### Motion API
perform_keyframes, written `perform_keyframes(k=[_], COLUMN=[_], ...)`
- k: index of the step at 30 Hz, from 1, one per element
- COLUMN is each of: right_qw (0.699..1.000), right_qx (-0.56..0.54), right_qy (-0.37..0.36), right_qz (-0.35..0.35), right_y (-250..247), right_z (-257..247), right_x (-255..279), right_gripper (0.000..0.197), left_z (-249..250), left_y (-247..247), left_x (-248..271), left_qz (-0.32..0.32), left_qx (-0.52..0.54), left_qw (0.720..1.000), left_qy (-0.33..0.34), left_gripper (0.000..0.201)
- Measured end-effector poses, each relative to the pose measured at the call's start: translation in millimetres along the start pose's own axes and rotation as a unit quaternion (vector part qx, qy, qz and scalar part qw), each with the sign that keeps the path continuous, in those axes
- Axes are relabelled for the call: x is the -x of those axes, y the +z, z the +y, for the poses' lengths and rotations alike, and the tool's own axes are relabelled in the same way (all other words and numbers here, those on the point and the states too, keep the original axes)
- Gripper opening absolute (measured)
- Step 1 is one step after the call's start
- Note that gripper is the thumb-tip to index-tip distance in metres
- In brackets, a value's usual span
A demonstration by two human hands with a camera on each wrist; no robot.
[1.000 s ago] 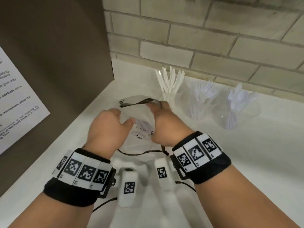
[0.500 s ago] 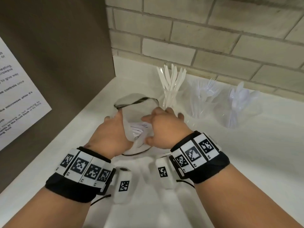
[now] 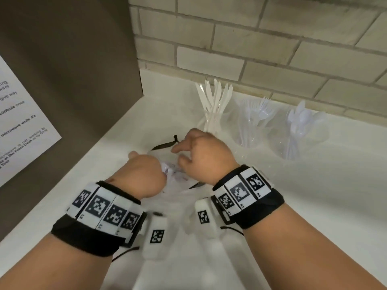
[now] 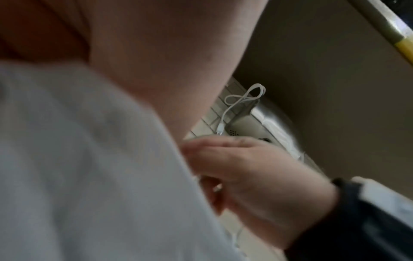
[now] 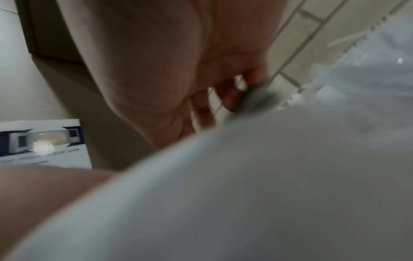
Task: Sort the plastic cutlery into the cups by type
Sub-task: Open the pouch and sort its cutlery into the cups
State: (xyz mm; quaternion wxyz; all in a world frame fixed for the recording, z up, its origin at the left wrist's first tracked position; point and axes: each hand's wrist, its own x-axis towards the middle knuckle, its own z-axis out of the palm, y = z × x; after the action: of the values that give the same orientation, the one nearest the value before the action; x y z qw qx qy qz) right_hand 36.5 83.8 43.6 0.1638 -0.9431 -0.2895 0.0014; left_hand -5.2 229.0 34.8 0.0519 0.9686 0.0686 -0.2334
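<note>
A clear plastic bag (image 3: 173,176) with a black strip (image 3: 163,145) along its mouth lies crumpled on the white counter (image 3: 293,206) between my hands. My left hand (image 3: 144,170) grips the bunched plastic from the left. From the right, my right hand (image 3: 201,153) has curled fingers that pinch the bag by the black strip; the right wrist view shows those fingers (image 5: 201,109) on it. Behind stand three clear cups: knives (image 3: 215,97), forks (image 3: 261,111), spoons (image 3: 299,118). The bag (image 4: 89,176) fills the left wrist view, blurred.
A brown cabinet side (image 3: 83,80) with a white printed notice (image 3: 21,126) walls off the left. A pale brick wall (image 3: 251,49) closes the back just behind the cups. Bare counter stretches to the right and towards me.
The bag's wide open mouth has collapsed as both hands bunched it together. My right hand has shifted up to the black strip, while my left has closed round the plastic.
</note>
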Motion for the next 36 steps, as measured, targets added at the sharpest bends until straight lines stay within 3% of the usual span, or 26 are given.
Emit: perform_keyframes(k=[3, 5, 7, 9, 11, 12, 14, 16, 18, 21, 23, 25, 29, 32, 36], right_qw=[0.989, 0.984, 0.979, 0.987, 0.997, 0.997, 0.992, 0.981, 0.978, 0.977, 0.986, 0.991, 0.983, 0.977, 0.984], right_qx=[0.036, 0.024, 0.009, -0.018, -0.054, -0.069, -0.031, 0.052, 0.075, 0.041, 0.011, -0.030, 0.015, 0.055, 0.058], right_qy=[0.061, 0.016, -0.036, -0.018, 0.015, 0.010, -0.021, -0.005, 0.042, 0.058, 0.051, 0.049, 0.061, 0.051, 0.049], right_qz=[-0.127, -0.175, -0.201, -0.159, -0.058, -0.043, -0.119, -0.187, -0.189, -0.203, -0.160, -0.118, -0.173, -0.198, -0.164], right_y=[12.5, 12.1, 11.5, 9.9, 3.5, 1.6, -0.5, 6.1, 14.4, 20.3, 17.9, 16.4, 27.9, 36.8, 37.7], right_z=[-0.6, 1.5, 0.8, 1.6, 0.2, -1.1, -5.7, -3.5, 7.4, 15.5, 14.9, 11.2, -0.2, -3.5, -5.6], right_x=[2.0, -3.0, -5.7, -5.5, -4.7, -4.4, -1.5, 4.9, 7.3, 5.3, 1.8, -1.5, -7.1, -10.7, -14.3], right_gripper=[0.062, 0.064, 0.055, 0.048, 0.040, 0.035, 0.030, 0.037, 0.058, 0.077, 0.067, 0.054, 0.054, 0.055, 0.041], left_z=[-0.8, -5.8, -11.9, -16.7, -19.8, -20.6, -20.3, -22.3, -25.8, -30.3, -30.5, -30.2, -30.2, -35.4, -46.7], left_y=[7.5, 1.1, -2.9, -1.4, 3.8, 7.0, 11.5, 14.6, 15.4, 17.1, 16.9, 17.0, 20.2, 21.4, 28.8], left_x=[5.8, 8.8, 3.1, -7.5, -16.2, -19.2, -21.9, -21.5, -21.4, -19.4, -17.8, -16.3, -17.1, -19.9, -27.9], left_qz=[-0.009, 0.001, 0.034, 0.035, 0.056, 0.073, 0.095, 0.093, 0.105, 0.127, 0.123, 0.111, 0.095, 0.102, 0.107], left_qx=[0.066, 0.059, 0.067, 0.090, 0.127, 0.139, 0.141, 0.140, 0.153, 0.171, 0.169, 0.161, 0.140, 0.153, 0.161], left_qw=[0.998, 0.998, 0.995, 0.987, 0.981, 0.979, 0.979, 0.983, 0.982, 0.977, 0.978, 0.980, 0.984, 0.982, 0.980], left_qy=[0.002, 0.004, 0.059, 0.126, 0.135, 0.131, 0.112, 0.076, 0.036, 0.007, 0.010, 0.029, 0.055, 0.035, 0.038], left_gripper=[0.034, 0.022, 0.021, 0.033, 0.047, 0.049, 0.051, 0.066, 0.074, 0.065, 0.056, 0.063, 0.098, 0.098, 0.100])
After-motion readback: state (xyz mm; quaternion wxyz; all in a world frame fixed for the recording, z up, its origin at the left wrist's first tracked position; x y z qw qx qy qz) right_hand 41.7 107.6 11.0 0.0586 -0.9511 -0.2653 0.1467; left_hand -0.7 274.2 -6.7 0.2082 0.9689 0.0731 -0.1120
